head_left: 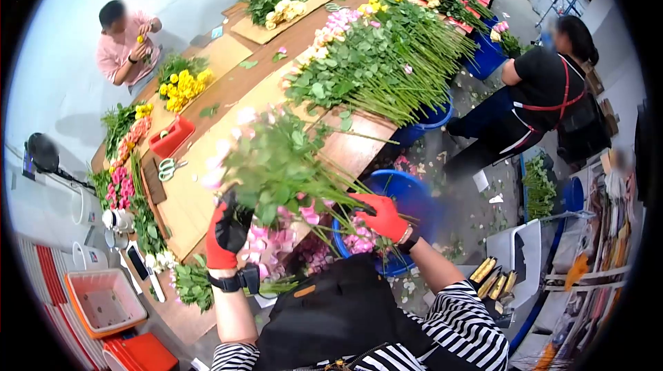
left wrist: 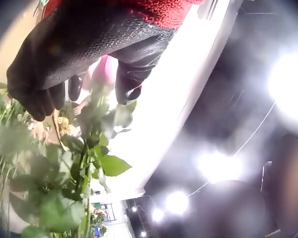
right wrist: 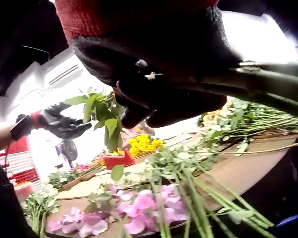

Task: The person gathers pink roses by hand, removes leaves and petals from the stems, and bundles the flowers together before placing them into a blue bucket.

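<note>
A bunch of pink roses [head_left: 259, 153] with leafy green stems lies aslant in front of me, blurred in the head view. My right hand [head_left: 382, 217], in a red glove with black palm, grips the rose stems [right wrist: 268, 82] near their lower ends; they stick out past the fingers. My left hand [head_left: 229, 231], gloved alike, is held beside the flower heads with fingers loosely bent. In the left wrist view a pink bloom [left wrist: 105, 70] shows between its thumb and fingers, with leaves [left wrist: 112, 165] hanging below.
Pink petals [head_left: 269, 246] are heaped at the near table edge. A blue bucket [head_left: 338, 236] stands below the stems. Green-handled scissors [head_left: 166, 169] and a red tray [head_left: 172, 137] lie on the table. Many more roses [head_left: 366, 67] are laid farther along; other people stand around.
</note>
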Tool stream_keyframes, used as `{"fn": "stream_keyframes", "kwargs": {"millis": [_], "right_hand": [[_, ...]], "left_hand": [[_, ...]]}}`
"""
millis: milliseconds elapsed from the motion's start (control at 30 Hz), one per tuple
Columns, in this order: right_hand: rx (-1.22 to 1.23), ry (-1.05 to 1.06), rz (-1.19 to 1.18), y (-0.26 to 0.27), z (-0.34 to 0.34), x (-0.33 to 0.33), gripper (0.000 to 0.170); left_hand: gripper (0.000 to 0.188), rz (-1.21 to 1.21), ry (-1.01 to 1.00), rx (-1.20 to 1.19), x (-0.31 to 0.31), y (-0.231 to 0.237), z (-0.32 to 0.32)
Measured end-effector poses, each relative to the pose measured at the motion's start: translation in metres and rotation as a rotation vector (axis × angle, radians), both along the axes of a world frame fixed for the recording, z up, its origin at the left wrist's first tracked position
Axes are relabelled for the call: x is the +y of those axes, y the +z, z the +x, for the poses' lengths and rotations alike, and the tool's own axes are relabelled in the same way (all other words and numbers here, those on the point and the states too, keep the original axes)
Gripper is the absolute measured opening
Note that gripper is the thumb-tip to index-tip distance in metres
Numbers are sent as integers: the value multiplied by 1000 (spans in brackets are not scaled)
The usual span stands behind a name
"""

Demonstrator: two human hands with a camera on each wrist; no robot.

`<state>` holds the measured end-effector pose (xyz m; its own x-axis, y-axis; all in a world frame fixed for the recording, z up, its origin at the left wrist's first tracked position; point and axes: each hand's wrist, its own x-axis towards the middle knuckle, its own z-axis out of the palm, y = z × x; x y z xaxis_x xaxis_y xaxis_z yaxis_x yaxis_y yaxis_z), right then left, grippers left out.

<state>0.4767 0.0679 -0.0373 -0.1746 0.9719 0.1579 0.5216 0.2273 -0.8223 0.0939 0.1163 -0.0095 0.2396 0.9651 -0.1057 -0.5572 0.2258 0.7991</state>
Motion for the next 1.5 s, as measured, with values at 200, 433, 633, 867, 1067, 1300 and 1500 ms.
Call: {"fn": "stream_keyframes", "kwargs": {"millis": [200, 433, 633, 867, 1067, 1300, 1500], "right_hand": [[-81, -422, -31, 12, 102, 82, 45], [-792, -673, 304, 33, 237, 295, 70], [-841, -455, 508, -10, 162, 333, 60], [-370, 101, 366, -87, -25, 191, 40], [-406, 412, 318, -117, -143, 101, 43], [-727, 290, 199, -134, -198, 82, 35], [-78, 153, 111, -97, -197, 67, 34]], "left_hand": [[45, -254, 5, -129, -21, -29, 23], [46, 106, 248, 809, -49, -63, 40], [36, -361, 264, -65, -64, -58, 27], [31, -19, 312, 700, -85, -69, 22], [32, -148, 404, 361, -93, -49, 22], [33, -467, 469, -180, -112, -41, -4], [33, -299, 700, 94, -109, -51, -33]]}}
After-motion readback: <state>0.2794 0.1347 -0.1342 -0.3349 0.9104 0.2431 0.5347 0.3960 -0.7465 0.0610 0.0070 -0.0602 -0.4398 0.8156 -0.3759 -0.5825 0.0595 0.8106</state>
